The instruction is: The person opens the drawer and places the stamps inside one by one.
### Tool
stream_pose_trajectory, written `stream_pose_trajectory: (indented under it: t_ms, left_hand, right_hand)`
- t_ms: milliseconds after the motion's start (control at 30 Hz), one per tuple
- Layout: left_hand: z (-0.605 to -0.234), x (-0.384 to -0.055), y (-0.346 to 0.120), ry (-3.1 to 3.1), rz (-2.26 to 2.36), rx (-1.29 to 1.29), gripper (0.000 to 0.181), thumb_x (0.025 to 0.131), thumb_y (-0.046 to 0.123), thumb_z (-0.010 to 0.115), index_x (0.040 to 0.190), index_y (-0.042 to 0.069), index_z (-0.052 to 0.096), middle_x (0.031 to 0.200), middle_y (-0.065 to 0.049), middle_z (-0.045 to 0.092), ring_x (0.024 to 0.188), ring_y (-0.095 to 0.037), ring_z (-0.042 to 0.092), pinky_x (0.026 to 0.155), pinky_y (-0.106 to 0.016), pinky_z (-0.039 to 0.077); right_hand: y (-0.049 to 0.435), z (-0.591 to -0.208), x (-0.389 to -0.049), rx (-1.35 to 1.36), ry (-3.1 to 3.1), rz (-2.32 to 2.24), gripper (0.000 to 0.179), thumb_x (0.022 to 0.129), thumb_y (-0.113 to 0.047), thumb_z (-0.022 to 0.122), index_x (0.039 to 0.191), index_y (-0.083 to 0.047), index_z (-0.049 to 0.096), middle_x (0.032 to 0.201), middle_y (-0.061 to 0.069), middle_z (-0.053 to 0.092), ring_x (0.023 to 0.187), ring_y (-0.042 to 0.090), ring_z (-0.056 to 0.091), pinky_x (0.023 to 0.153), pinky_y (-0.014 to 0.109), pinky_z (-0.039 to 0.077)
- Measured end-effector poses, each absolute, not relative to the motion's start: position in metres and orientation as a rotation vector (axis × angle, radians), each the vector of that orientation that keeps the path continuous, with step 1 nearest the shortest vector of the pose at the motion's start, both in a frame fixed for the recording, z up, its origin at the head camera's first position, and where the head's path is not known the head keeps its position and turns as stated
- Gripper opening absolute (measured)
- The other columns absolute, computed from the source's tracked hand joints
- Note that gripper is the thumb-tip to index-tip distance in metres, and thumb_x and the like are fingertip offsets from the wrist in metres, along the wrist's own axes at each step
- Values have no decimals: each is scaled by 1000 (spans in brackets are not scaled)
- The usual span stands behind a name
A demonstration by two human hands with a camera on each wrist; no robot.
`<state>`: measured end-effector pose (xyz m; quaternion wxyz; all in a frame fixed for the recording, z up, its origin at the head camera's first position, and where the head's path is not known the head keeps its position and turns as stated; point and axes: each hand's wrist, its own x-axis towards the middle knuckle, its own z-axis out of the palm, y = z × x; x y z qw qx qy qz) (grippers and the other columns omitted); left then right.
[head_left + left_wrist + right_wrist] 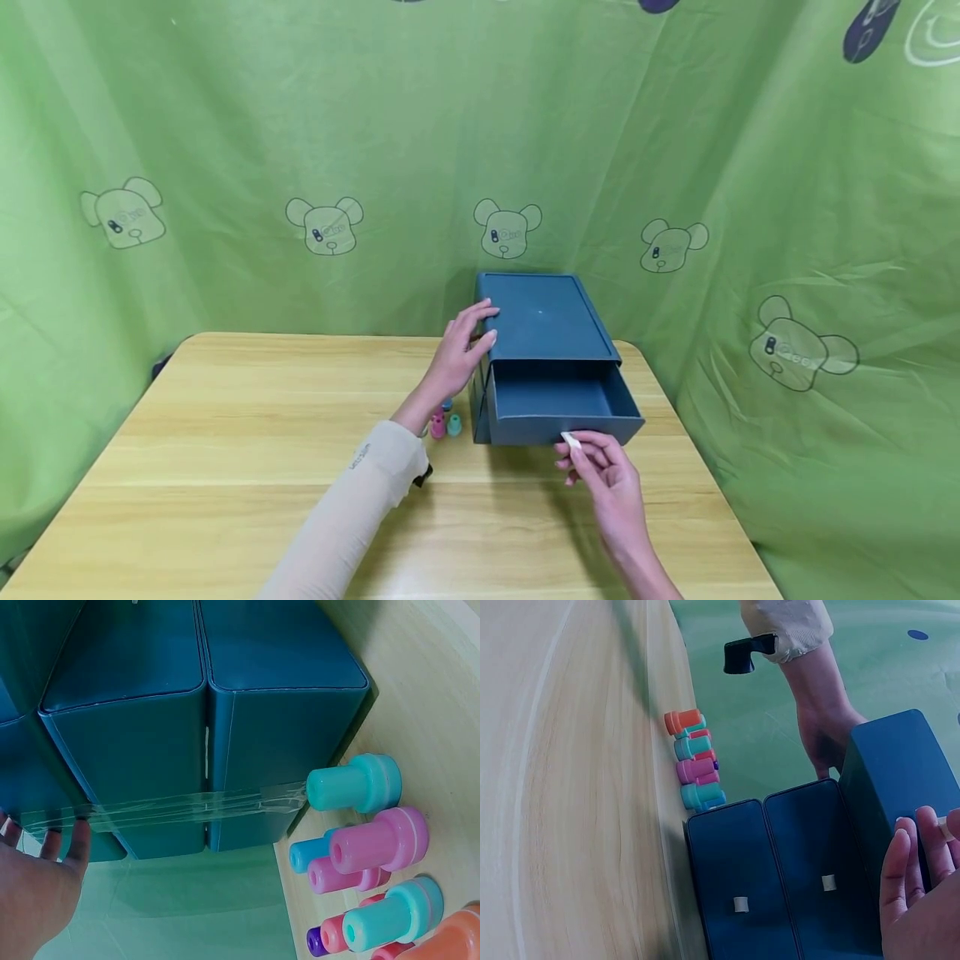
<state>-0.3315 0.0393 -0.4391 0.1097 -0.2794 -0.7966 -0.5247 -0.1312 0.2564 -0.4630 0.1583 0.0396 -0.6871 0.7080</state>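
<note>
A dark blue drawer cabinet [540, 317] stands on the table with its top drawer [525, 430] pulled out. The drawer's inside shows bare in the head view. At its front, my right hand [611, 483] pinches a small white pull tab [570, 440] between thumb and finger. My left hand [457, 350] rests on the cabinet's top left edge, fingers extended; in the left wrist view its fingertips touch the side by a strip of clear tape [187, 810]. Two lower drawers [727, 855] are closed, each with a white tab [740, 904].
Several small bottle-shaped pieces in teal [356, 784], pink [382, 840], orange [450, 937] and other colours stand on the wooden table [262, 433] left of the cabinet, below my left forearm. A green curtain [420, 150] hangs behind and at both sides.
</note>
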Motion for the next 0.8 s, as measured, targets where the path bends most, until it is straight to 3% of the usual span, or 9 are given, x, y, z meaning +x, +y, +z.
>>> stream_pose_trajectory:
  t_ms: [300,800]
  left_hand:
    - [-441,-333,40,-2347,-1536,-817,49,107,45,46,152,24,49,167,7,34,151,-25,34,121,-55,35]
    - [-441,-333,40,-2347,-1532,-817,52,106,48,44,153,25,48,168,7,33,152,-25,33,122,-56,33]
  right_hand:
    - [257,-463,-128,138,-1959,2022,25,104,0,58,122,15,53,102,8,78,84,17,73,65,27,59]
    - [258,-466,-124,146,-1953,2037,24,104,0,57,122,15,53,104,15,77,85,16,73,65,27,60]
